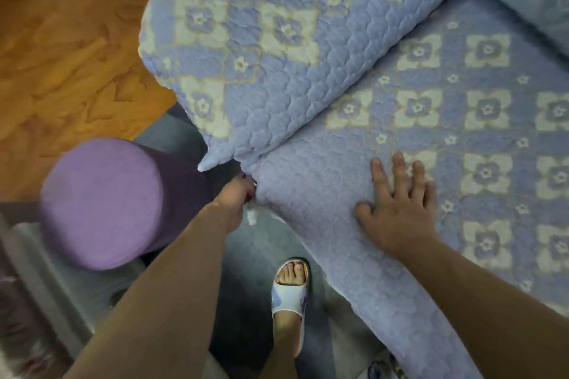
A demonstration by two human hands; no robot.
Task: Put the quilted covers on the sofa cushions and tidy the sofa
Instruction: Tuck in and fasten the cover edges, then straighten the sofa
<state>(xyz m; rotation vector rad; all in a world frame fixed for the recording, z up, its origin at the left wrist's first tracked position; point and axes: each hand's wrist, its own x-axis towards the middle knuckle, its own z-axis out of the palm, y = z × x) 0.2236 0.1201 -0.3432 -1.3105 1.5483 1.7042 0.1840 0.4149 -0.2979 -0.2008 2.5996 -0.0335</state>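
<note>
— At the sofa's front left corner, what is happening?
— Left hand (238,194) pinches the quilted cover (446,132) at its corner; right hand (400,209) lies flat on the covered seat cushion, fingers spread.
— What might go wrong?
— Tugging could bunch the cover, or the second covered cushion (261,40) propped beside it could topple.

No readable text, labels, brands or numbers appear anywhere (only flower patterns on quilted fabric).
</note>
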